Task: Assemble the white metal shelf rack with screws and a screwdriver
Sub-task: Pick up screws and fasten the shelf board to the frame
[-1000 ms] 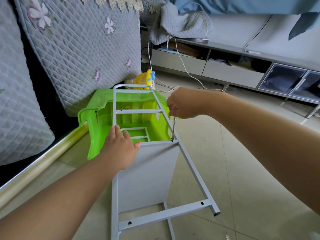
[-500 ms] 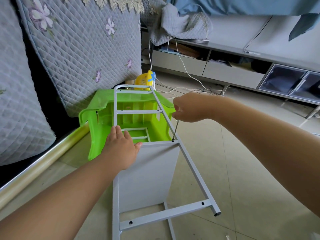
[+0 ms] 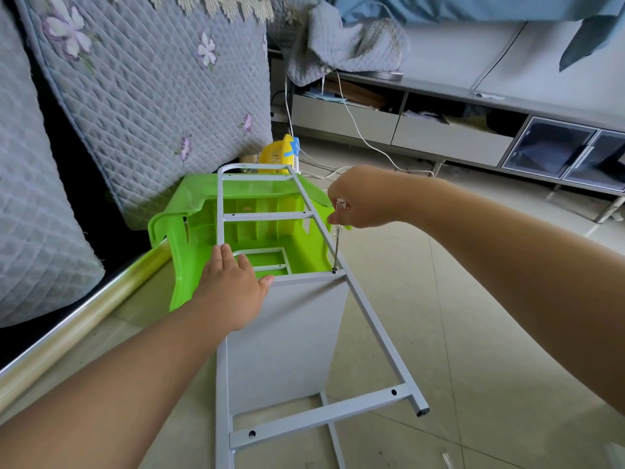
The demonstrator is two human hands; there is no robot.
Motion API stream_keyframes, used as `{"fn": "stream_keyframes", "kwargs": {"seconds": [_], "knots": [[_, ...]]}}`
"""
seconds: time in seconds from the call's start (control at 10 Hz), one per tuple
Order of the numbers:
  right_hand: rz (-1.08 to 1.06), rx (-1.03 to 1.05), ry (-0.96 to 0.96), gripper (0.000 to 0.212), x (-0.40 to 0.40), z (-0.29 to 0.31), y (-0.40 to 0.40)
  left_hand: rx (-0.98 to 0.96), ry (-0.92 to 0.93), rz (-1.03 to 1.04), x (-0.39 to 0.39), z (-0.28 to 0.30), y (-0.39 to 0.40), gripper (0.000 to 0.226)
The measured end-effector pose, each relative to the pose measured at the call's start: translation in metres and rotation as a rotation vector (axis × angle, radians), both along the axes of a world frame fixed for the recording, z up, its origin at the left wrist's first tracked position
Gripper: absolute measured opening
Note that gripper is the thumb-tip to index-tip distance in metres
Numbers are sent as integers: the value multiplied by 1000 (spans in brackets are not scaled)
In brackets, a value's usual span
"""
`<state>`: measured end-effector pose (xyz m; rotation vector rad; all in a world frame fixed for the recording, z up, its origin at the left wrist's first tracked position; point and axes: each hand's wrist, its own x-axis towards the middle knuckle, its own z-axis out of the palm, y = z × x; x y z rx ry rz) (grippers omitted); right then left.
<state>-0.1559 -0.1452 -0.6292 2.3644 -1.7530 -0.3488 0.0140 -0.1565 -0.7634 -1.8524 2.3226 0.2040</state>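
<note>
The white metal rack frame [image 3: 372, 319] lies on its side, its far end leaning on a green plastic stool [image 3: 189, 238]. A white shelf panel [image 3: 287, 340] stands upright between the side rails. My left hand [image 3: 233, 289] rests on the panel's top edge at the left rail, its fingers straight. My right hand [image 3: 362, 201] grips the clear handle of a screwdriver [image 3: 336, 245]. The shaft points down, its tip on a dark screw [image 3: 334, 271] at the panel's right corner.
A quilted mattress [image 3: 152, 89] leans at the left, with a metal rail [image 3: 81, 316] running below it. A yellow toy [image 3: 280, 152] and white cables [image 3: 358, 130] lie behind the stool. A low grey cabinet [image 3: 439, 130] lines the back. Small clear bits [image 3: 446, 456] lie on the tiled floor.
My right hand has shifted and turned around the screwdriver handle while the tip stayed on the screw. The left hand has kept its place on the panel.
</note>
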Motion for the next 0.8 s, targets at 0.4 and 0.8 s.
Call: {"fn": "stream_keyframes", "kwargs": {"seconds": [0.4,0.8], "knots": [[-104,65,-42,36,-8,-5,0,-14,-1,-9,1,-4,-4,67],[-4,-39,-16,31,-6,-12,8,-39,-23,-21,2,-10,-6,67]]}}
